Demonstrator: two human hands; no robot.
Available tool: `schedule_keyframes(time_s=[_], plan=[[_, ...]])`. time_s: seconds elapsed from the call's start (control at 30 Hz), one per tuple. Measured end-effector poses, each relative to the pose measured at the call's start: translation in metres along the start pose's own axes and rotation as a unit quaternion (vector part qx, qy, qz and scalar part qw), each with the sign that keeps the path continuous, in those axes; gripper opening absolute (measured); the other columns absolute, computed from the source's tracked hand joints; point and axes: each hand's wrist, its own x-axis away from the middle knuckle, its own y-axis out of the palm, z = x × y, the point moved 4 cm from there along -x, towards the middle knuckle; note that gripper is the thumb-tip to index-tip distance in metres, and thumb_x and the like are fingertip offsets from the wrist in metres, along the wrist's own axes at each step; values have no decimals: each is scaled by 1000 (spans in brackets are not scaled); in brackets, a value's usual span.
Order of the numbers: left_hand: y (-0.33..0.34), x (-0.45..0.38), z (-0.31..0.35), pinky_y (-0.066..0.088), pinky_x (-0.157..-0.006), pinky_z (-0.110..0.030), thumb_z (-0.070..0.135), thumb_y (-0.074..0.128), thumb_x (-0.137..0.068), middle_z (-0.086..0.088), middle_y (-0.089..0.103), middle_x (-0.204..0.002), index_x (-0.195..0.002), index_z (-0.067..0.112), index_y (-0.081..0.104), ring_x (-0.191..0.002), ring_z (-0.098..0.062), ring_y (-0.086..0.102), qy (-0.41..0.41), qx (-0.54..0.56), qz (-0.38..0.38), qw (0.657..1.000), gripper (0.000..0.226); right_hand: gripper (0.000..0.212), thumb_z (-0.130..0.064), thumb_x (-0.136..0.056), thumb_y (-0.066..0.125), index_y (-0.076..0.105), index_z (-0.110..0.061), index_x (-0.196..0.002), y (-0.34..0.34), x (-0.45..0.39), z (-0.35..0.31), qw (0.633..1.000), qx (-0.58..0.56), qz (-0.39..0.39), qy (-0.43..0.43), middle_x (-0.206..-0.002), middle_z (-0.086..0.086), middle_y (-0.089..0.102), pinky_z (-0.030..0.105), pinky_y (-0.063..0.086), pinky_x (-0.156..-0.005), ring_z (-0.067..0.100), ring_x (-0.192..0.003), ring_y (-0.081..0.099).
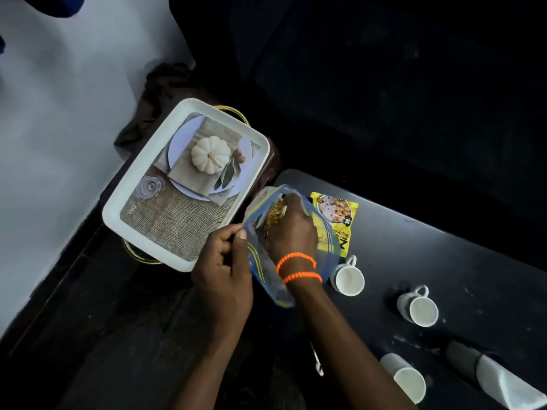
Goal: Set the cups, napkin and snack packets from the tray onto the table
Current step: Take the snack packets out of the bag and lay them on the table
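A clear zip bag (327,247) with a blue rim hangs between the tray and the table. My left hand (225,267) pinches its rim on the left side. My right hand (291,229), with orange bead bracelets at the wrist, reaches inside the bag and grips a snack packet (272,216) there. A yellow snack packet (340,217) lies on the black table (473,276). Three white cups stand on the table: one (347,279) near the bag, one (418,307) further right, one (404,377) at the front. A rolled white napkin (491,377) lies at the front right.
The white tray (118,208), printed with a pumpkin picture, sits on a dark stool to the left of the table. A white wall (59,128) runs along the left. Dark floor lies below and dark furniture behind the table.
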Motion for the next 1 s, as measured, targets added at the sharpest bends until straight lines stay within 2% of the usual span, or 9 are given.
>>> schedule_keyframes(time_s=[0.13, 0.2, 0.3, 0.43, 0.57, 0.67, 0.77, 0.9, 1.0], plan=[[-5, -9, -2, 49, -66, -13, 17, 67, -101, 12, 66, -78, -106, 28, 70, -71, -4, 64, -11, 9, 16, 1000, 13, 40, -2, -85, 71, 61, -22, -118, -60, 48, -15, 991, -55, 46, -115, -94, 5, 78, 41, 59, -73, 29, -89, 75], [-7, -14, -4, 49, -62, -16, 21, 66, -100, 11, 64, -74, -105, 30, 70, -67, -5, 62, -15, 13, 17, 1000, 11, 39, -1, -86, 79, 66, -21, -117, -114, 72, -23, 964, -150, 108, -191, -94, -6, 78, 31, 62, -76, 7, -86, 76], [-8, -18, -4, 46, -57, -15, 26, 65, -99, 15, 62, -68, -104, 31, 70, -62, -3, 58, -18, 10, 20, 1000, 9, 36, -15, -90, 79, 66, -18, -123, -179, 73, -9, 926, -202, 229, -220, -107, -4, 74, 27, 59, -85, 8, -98, 74], [-7, -18, -4, 48, -59, -17, 29, 65, -98, 23, 64, -71, -99, 37, 69, -63, -2, 59, -29, 20, 16, 999, 9, 35, -9, -88, 80, 66, -9, -120, -181, 18, 36, 907, -212, 327, -161, -97, -8, 70, 29, 61, -81, 3, -91, 71], [-5, -14, 0, 54, -63, -20, 36, 63, -95, 22, 68, -74, -94, 48, 66, -66, -1, 63, -31, 28, 14, 999, 13, 36, 8, -83, 79, 66, -8, -112, -91, -51, 101, 918, -346, 190, 42, -89, 11, 67, 59, 62, -80, 27, -83, 68], [-1, -12, -1, 61, -64, -50, 41, 63, -94, 17, 68, -76, -94, 51, 68, -68, -10, 64, -41, 32, 3, 999, 11, 31, 16, -83, 74, 65, 1, -109, -28, -60, 137, 893, -402, 94, 178, -87, 20, 61, 43, 63, -66, 19, -65, 69], [2, -12, -3, 61, -63, -59, 43, 63, -95, 18, 69, -78, -96, 52, 68, -68, -10, 65, -36, 30, -3, 999, 10, 29, 13, -85, 72, 66, 8, -113, -28, -52, 150, 918, -289, 161, 221, -89, 20, 68, 38, 63, -75, 2, -62, 67], [4, -11, -6, 62, -59, -54, 46, 62, -97, 21, 68, -80, -101, 52, 67, -68, -4, 66, -28, 8, -17, 999, 9, 15, -7, -89, 73, 72, -6, -104, -96, -20, 99, 885, -276, 367, 71, -91, 14, 73, 23, 55, -76, 15, -77, 67], [8, -10, -6, 62, -66, -38, 44, 62, -98, 22, 69, -82, -103, 46, 68, -70, -2, 66, -34, 13, -20, 999, 8, 6, -17, -91, 74, 74, -22, -93, -107, 15, 33, 919, -289, 243, -111, -81, 5, 76, 28, 59, -70, 19, -71, 74]])
